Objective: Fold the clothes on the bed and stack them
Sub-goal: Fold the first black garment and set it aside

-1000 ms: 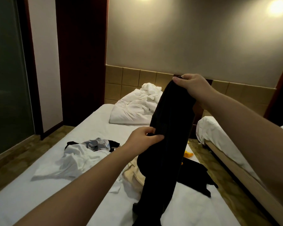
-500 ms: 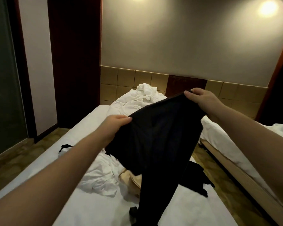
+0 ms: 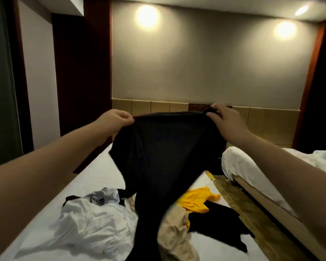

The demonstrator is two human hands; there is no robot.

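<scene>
I hold a black garment (image 3: 164,153) up in the air over the bed (image 3: 94,178), its top edge stretched level between my hands. My left hand (image 3: 114,120) pinches the left corner and my right hand (image 3: 223,121) grips the right corner. The dark cloth hangs down to the mattress and hides the pillows behind it. Under it lie a crumpled white shirt (image 3: 94,225), a grey-white piece (image 3: 104,194), a beige garment (image 3: 175,232), a yellow garment (image 3: 198,199) and another black piece (image 3: 220,223).
A second bed (image 3: 252,170) with white bedding stands to the right across a narrow strip of patterned floor (image 3: 239,200). A tiled headboard wall (image 3: 158,106) runs behind. Dark wooden panels (image 3: 79,81) and a glass door stand at the left.
My left hand rose and moved out to the left, spreading the black garment wide and level. The view tilted up, and the yellow garment came into sight.
</scene>
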